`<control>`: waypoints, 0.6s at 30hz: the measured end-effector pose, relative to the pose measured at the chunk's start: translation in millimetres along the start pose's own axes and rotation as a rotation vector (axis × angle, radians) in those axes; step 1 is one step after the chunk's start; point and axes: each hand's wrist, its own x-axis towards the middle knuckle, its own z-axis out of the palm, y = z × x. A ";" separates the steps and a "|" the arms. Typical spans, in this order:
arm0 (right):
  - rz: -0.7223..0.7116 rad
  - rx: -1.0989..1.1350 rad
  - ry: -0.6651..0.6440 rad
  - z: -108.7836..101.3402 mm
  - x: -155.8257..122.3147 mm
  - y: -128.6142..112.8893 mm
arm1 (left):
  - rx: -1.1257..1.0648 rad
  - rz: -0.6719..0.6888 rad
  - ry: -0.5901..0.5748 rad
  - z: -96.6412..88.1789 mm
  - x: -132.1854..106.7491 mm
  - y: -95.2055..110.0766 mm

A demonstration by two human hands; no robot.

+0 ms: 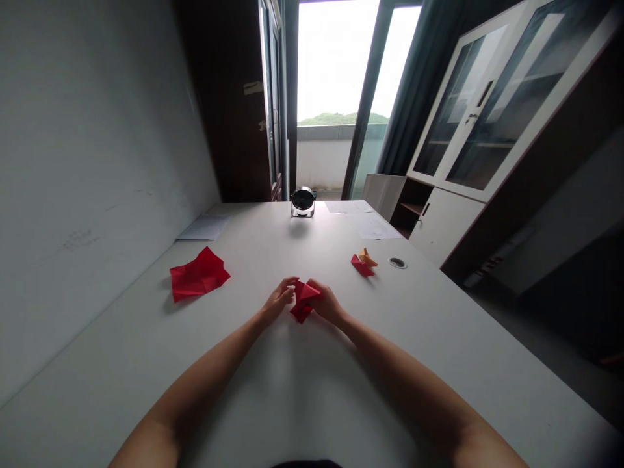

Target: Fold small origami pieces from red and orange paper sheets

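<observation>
A piece of folded red paper (306, 294) is held up over the middle of the white table (297, 390). My right hand (326, 303) grips it from the right, fingers closed on its edge. On the other side, my left hand (279, 301) has bent, slightly parted fingers beside the paper's left edge. Its fingertips are close to the paper; whether they touch it I cannot tell. A lower red flap of the paper hangs between the hands, angled toward me. Part of the right-hand edge is hidden by my fingers.
A creased red sheet (199, 275) lies at the left. To the right are a small red folded paper piece (363, 266) and a yellow one (369, 257), near a round cable hole (398, 263). A round black-and-silver device (303, 200) stands at the far edge, with white papers (203, 228) nearby.
</observation>
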 end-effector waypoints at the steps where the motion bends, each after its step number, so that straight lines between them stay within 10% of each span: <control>1: 0.004 -0.014 0.005 -0.7 0.0 -0.3 | 0.024 -0.012 0.043 -0.3 1.2 -2.6; 18: -0.134 -0.133 0.001 -4.3 -2.5 -6.3 | 0.157 -0.059 0.152 -7.2 3.3 -4.5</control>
